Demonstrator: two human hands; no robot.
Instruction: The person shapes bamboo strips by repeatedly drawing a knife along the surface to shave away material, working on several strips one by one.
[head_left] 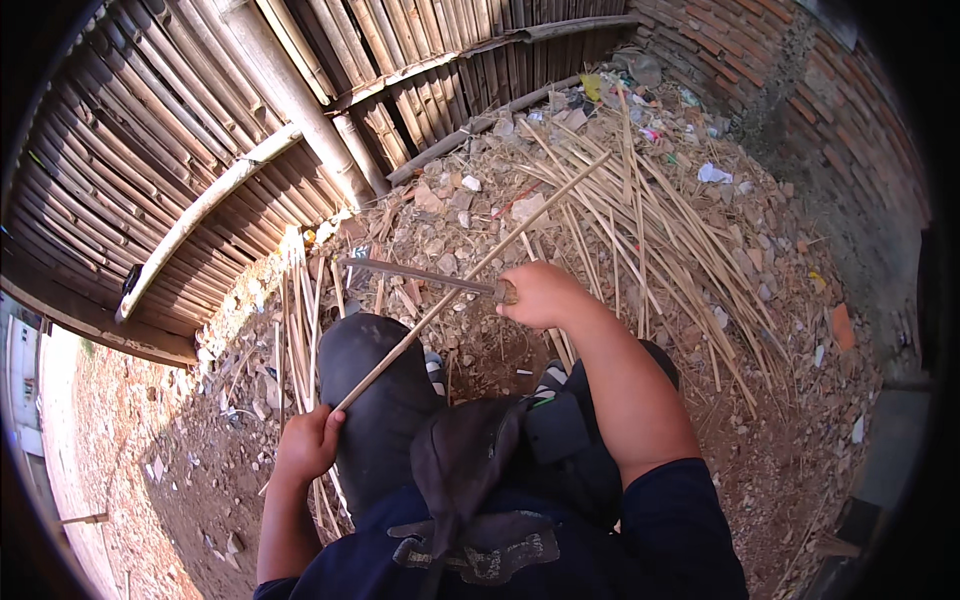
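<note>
While the person is sitting on the dirt ground with knees raised, the left hand is closing its fingers around the near end of a long bamboo strip. This strip is running diagonally from the left hand, over the left knee, up toward the far pile of split bamboo strips. The right hand is gripping the handle of a long-bladed knife, with fingers fully wrapped around it. The blade is pointing leftward and is crossing the bamboo strip just beside the right hand; whether the edge is touching the strip cannot be told. A small bundle of thin strips is lying on the ground near the left knee. A bamboo fence is standing along the far left edge of the ground, and a brick wall is bordering the far right edge. Rubble and scraps are lying scattered between them.
</note>
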